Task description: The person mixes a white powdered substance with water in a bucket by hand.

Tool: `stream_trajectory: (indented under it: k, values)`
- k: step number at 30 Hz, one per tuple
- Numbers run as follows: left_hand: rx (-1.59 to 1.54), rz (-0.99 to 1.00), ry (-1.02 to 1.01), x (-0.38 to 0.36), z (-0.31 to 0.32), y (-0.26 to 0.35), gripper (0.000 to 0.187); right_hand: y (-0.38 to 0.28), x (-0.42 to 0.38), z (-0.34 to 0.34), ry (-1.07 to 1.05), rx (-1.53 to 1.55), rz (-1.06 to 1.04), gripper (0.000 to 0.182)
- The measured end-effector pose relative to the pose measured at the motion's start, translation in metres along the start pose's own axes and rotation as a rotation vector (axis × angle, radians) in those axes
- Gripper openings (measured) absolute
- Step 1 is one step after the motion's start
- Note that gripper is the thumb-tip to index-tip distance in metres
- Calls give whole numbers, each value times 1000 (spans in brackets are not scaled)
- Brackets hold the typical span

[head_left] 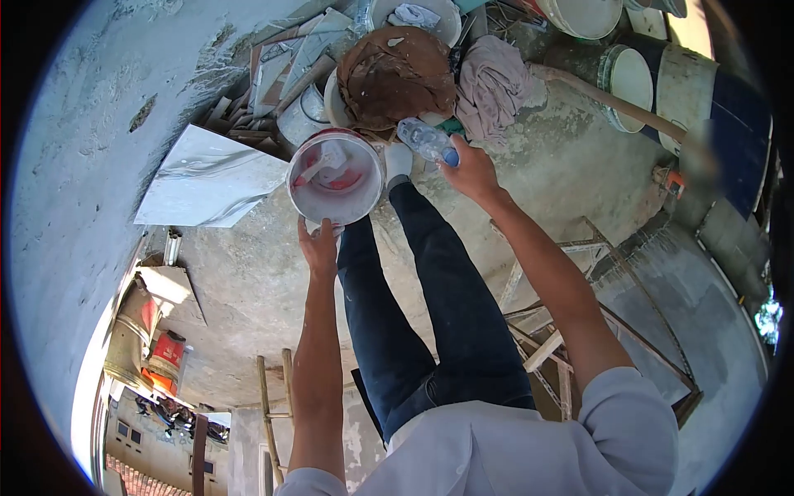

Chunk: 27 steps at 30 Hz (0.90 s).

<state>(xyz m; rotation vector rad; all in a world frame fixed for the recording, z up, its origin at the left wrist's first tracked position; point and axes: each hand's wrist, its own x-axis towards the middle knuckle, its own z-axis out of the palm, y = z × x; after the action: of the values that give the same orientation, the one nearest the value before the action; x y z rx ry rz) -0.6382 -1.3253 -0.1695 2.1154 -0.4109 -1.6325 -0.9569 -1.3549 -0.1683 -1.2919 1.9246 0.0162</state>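
Observation:
My left hand [318, 244] grips the near rim of a white bucket [335, 207], fingers closed at its edge. The bucket tilts so that its inside faces me, showing a whitish crumpled piece [332, 157] and red patches. In my right hand [473, 175] is a clear plastic bottle [423, 138], held at its blue-cap end with the base pointing away to the left. Just beyond the bottle lies a greyish-pink cloth [492, 87]. A brown crumpled sheet [397, 74] covers something behind the bucket.
A marbled tile panel [207, 178] leans at the left wall, beside stacked offcuts [310, 58]. Buckets [628, 87] stand at the upper right, with a wooden pole [612, 101] across them. A metal frame [612, 256] is at my right, a wooden ladder [269, 413] behind me.

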Motion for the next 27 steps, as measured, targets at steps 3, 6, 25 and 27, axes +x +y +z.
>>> stream_trajectory:
  k: [3, 6, 25, 27]
  values:
    - [-151, -47, 82, -35, -30, -17, 66, -24, 36, 6, -29, -42, -64, 51]
    - [-251, -84, 173, -63, -54, -40, 68, -35, 74, 17, -64, -158, 25, 56]
    - [-433, 29, 307, -321, -137, -167, 67, -114, -244, 50, -725, -42, -526, 66]
    - [-342, 78, 305, -357, -151, -182, 67, -138, -294, 44, -705, -177, -609, 70]
